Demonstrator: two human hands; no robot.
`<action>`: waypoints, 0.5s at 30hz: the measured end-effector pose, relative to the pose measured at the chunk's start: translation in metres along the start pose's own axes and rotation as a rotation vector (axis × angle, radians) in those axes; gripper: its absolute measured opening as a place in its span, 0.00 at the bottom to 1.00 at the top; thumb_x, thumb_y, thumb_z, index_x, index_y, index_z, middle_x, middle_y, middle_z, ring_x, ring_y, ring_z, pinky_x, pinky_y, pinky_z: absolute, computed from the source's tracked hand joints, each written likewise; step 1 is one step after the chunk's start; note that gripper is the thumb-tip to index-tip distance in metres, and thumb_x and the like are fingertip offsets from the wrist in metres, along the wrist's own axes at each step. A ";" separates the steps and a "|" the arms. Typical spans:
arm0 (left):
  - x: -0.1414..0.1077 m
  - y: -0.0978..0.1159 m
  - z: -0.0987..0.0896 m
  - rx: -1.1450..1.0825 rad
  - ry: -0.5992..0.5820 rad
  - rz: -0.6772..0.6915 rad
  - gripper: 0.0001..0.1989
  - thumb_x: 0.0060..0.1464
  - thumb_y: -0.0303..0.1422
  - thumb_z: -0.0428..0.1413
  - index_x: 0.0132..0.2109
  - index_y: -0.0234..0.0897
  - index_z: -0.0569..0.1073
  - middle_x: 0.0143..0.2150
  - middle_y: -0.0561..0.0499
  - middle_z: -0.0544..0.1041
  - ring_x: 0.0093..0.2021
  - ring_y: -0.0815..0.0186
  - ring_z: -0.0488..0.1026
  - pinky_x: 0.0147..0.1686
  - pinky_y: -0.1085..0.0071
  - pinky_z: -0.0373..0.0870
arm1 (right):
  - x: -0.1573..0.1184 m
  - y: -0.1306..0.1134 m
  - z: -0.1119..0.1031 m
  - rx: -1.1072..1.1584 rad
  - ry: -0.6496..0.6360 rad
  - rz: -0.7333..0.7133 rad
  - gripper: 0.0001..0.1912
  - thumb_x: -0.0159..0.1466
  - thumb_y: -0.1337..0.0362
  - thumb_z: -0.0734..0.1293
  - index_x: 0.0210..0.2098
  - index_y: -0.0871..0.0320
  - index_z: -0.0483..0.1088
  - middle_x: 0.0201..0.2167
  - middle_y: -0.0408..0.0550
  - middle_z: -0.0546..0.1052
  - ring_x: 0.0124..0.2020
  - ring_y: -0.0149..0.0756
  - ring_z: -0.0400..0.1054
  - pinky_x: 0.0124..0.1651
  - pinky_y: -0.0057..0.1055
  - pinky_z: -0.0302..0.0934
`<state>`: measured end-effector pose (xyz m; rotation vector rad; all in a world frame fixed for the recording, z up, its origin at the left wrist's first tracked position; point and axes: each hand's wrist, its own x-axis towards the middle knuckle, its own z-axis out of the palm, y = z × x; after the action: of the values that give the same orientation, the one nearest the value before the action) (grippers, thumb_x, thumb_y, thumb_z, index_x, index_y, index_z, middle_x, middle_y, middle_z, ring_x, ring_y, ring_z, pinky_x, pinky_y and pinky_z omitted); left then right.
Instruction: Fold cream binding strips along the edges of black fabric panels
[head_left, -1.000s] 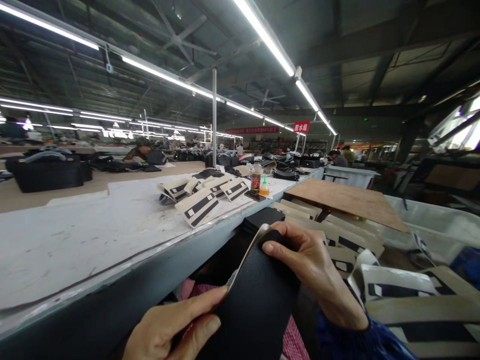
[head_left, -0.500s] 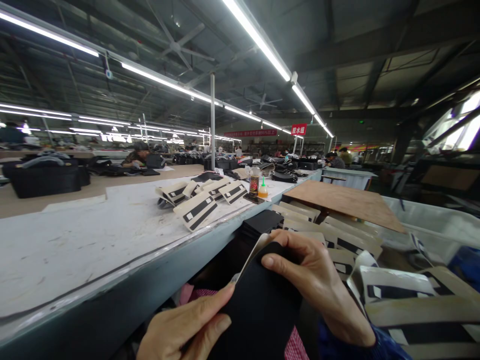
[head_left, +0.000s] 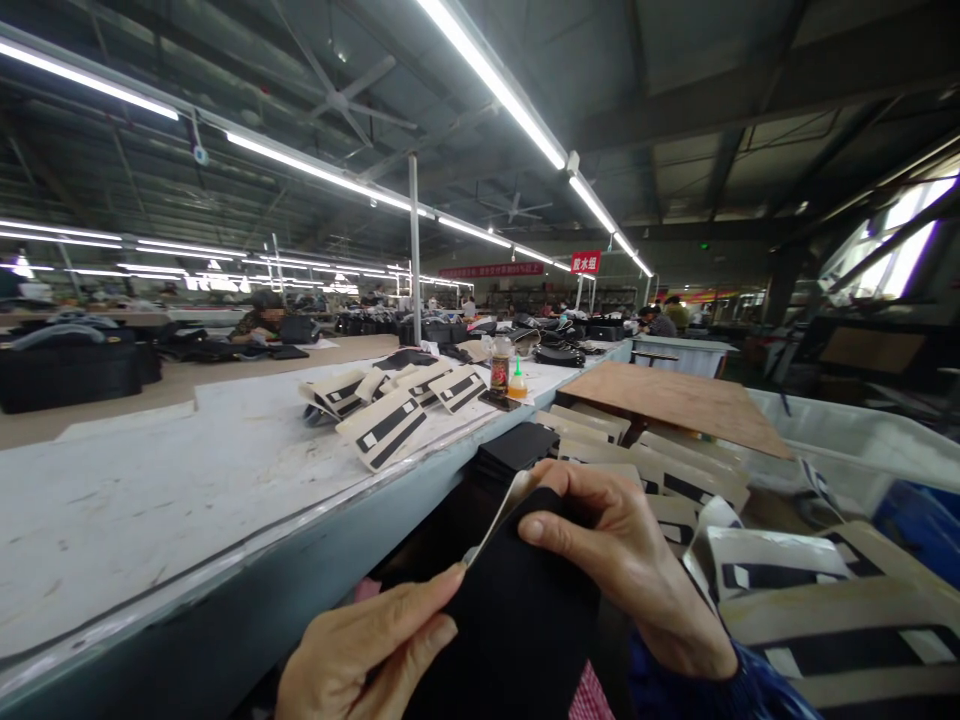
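Observation:
A black panel [head_left: 517, 610] with a pale backing hangs between my hands, its upper edge curved. My left hand [head_left: 375, 640] pinches the panel's left edge between thumb and fingers. At the top right edge, my right hand [head_left: 600, 530] grips it with the thumb on the black face and the fingers behind. The pale underside shows as a thin strip along the edge between the two hands. Beyond my right hand lie cream pieces with black strips [head_left: 817, 650], and a stack of black panels [head_left: 517, 447] is just behind the held panel.
The white-covered table [head_left: 135, 510] runs along the left, bearing more cream pieces [head_left: 382, 425], a dark bottle [head_left: 499, 370] and a green-tipped glue bottle [head_left: 517, 383]. A brown board [head_left: 667, 400] and a white bin [head_left: 862, 430] stand at the right. People are seated farther back.
The view has turned slightly to the right, so the surroundings sit a little further left. Both hands keep their hold on the panel, with hardly any movement.

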<state>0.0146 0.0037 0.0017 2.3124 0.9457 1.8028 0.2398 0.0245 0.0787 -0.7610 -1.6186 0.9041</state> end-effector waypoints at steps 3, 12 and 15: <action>0.002 -0.007 0.001 -0.063 -0.037 0.093 0.25 0.61 0.23 0.63 0.61 0.55 0.76 0.50 0.62 0.86 0.44 0.71 0.85 0.51 0.85 0.76 | -0.001 0.000 0.000 -0.009 0.007 -0.059 0.18 0.60 0.56 0.78 0.22 0.59 0.72 0.25 0.41 0.73 0.27 0.30 0.65 0.29 0.25 0.59; 0.000 -0.006 0.009 -0.098 -0.005 0.073 0.31 0.58 0.19 0.63 0.63 0.55 0.75 0.54 0.62 0.84 0.46 0.69 0.85 0.51 0.82 0.78 | -0.007 0.001 0.003 -0.205 0.062 -0.261 0.12 0.62 0.65 0.76 0.24 0.58 0.74 0.29 0.43 0.80 0.29 0.32 0.72 0.33 0.26 0.63; 0.009 0.005 0.012 -0.128 0.048 -0.025 0.26 0.58 0.24 0.65 0.58 0.59 0.78 0.50 0.64 0.85 0.41 0.71 0.86 0.44 0.86 0.79 | -0.006 0.001 0.006 -0.208 0.024 -0.244 0.14 0.64 0.61 0.76 0.25 0.58 0.74 0.29 0.43 0.80 0.30 0.32 0.72 0.34 0.27 0.64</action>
<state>0.0286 0.0079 0.0074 2.1815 0.8343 1.8591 0.2351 0.0188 0.0737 -0.6937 -1.7578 0.5564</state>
